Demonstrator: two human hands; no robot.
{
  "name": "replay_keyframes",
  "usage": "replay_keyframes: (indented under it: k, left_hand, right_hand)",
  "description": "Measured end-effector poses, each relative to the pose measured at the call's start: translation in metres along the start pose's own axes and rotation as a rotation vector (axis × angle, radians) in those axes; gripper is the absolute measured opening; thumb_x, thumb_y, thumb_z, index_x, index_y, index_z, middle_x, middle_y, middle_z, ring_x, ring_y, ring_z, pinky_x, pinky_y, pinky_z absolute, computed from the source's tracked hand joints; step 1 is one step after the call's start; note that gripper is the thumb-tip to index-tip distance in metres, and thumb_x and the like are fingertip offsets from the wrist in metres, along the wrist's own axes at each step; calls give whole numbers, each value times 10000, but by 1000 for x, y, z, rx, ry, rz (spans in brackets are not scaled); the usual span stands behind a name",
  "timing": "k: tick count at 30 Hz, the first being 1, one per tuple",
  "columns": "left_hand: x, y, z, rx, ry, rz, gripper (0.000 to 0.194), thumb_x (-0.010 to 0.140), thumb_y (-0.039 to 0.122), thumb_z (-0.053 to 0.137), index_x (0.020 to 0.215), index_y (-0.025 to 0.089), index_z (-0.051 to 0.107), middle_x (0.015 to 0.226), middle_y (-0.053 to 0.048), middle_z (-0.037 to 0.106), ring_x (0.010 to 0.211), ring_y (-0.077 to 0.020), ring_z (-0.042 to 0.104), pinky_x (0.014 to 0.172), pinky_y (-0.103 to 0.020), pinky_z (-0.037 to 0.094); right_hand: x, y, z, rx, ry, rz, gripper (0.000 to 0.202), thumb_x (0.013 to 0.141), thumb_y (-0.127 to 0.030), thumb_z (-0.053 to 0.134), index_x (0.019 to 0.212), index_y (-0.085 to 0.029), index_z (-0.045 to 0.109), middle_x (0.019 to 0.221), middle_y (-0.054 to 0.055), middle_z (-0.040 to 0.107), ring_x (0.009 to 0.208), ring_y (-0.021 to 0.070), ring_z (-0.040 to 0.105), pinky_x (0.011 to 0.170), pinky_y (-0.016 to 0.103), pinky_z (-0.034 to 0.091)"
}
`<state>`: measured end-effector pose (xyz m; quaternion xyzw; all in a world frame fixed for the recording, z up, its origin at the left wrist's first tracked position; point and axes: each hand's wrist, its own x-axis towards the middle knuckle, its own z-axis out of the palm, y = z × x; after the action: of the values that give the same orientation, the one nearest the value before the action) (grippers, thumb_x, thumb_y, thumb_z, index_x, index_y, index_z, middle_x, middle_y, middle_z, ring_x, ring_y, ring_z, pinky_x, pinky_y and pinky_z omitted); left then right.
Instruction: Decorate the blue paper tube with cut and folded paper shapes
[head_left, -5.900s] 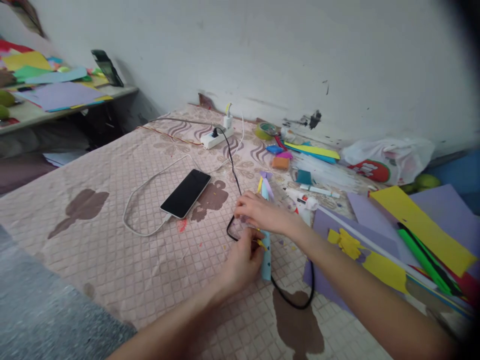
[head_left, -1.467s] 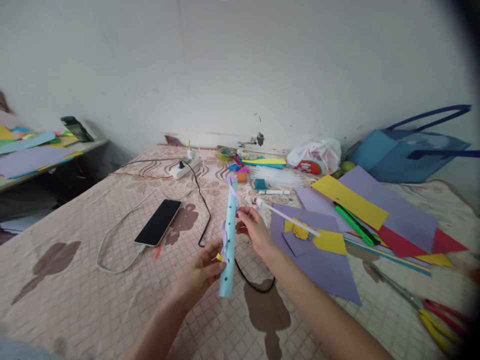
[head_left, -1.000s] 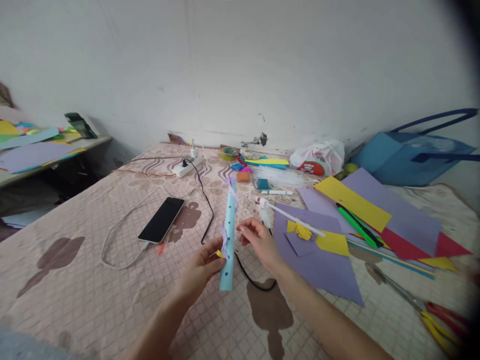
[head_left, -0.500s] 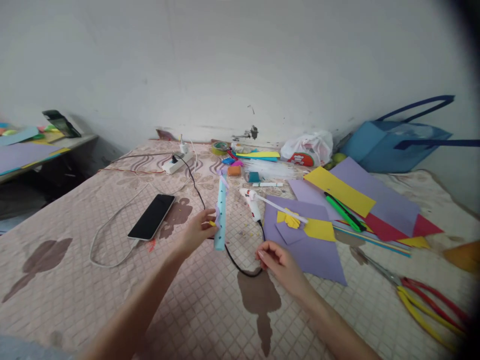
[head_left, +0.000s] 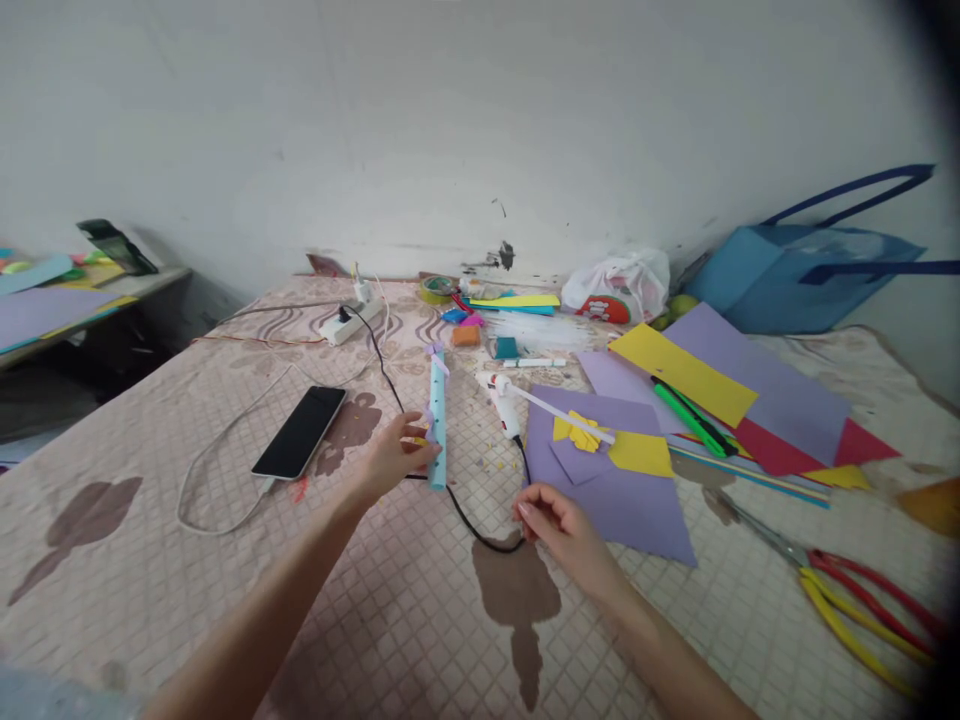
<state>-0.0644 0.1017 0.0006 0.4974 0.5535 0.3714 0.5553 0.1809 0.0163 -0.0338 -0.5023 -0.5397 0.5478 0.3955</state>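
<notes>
Light-blue dotted tube [head_left: 439, 402] moved farther from camera, over black cord [head_left: 469, 525]; purple ribbon [head_left: 440, 366] already on, remaining work unclear. Left hand [head_left: 395, 456] touching tube, grip hard to tell; right hand [head_left: 562, 530] withdrawn, loosely curled, nothing visibly grasped. Yellow flower [head_left: 582, 433] lies apart.

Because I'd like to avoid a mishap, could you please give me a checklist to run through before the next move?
1. Left hand on the light-blue paper tube: ok, fingers at its lower half.
2. Black cord clear of the tube: not ok, it crosses behind the lower end.
3. Right hand free of the cord: cannot tell, the fingers are right beside it.
4. Black plug in the power strip: ok.
5. Hot glue gun hot: cannot tell by sight.
6. Scissors away from both hands: ok.
</notes>
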Motion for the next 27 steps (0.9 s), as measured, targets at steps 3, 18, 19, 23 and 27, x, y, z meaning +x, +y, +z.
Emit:
replay_keyframes:
  k: [3,18,19,23,27]
  left_hand:
    - [2,-2,5,52,50,25,731,611,283,782,1223,188,393,1048,-76,504,760,-151,609,591,-316,568]
    - [44,-9,-8,222,60,135,776,573,321,764,1247,177,407,972,-61,584,674,-144,623,614,-306,535]
    - [44,-12,-9,257,69,150,769,579,323,759,1248,175,412,979,-70,594,678,-151,630,614,-306,534]
    - [39,-18,-10,381,110,189,740,604,352,726,1255,176,422,1030,-93,607,680,-168,638,590,-303,522]
    - [25,-13,-9,391,132,212,663,645,387,687,1233,194,449,1088,-96,603,706,-174,644,581,-291,511]
  right_hand:
    - [-2,-1,4,-183,32,-77,158,887,-342,485,858,-208,563,731,4,541,638,144,512,591,271,413]
    - [24,-23,57,-1179,-120,-464,84,822,-159,526,885,-175,581,859,68,635,853,217,558,734,332,433]
    - [23,-23,58,-1177,-141,-476,82,828,-152,513,867,-179,580,846,63,636,839,210,561,732,327,430]
    - [12,-23,50,-1055,-231,-513,81,843,-149,504,836,-189,574,841,45,628,833,184,554,759,308,427]
    - [5,-25,34,-854,-171,-488,120,858,-130,485,846,-203,579,860,35,610,869,176,539,797,308,432]
